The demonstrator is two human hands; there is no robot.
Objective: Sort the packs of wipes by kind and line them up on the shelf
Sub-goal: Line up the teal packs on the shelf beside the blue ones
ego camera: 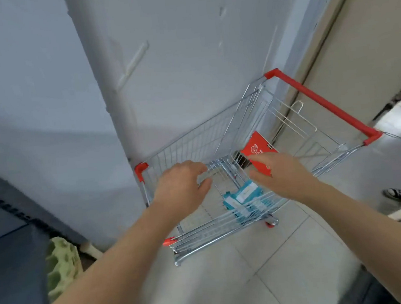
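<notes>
A wire shopping cart (217,135) with red handle and corner caps stands on the tiled floor against a grey wall. Two teal-and-white packs of wipes (243,197) lie on the cart's bottom near its front. A red pack (257,147) with round white marks stands tilted deeper in the cart. My right hand (279,174) reaches into the cart, with finger and thumb pinching the red pack's near edge. My left hand (183,187) hovers over the cart's left side with loosely curled fingers and holds nothing. No shelf is in view.
A grey wall panel (174,57) rises right behind the cart. A green perforated object (61,265) stands on the floor at the lower left. Someone's shoe (397,194) shows at the right edge, and a beige door (366,40) is at the upper right.
</notes>
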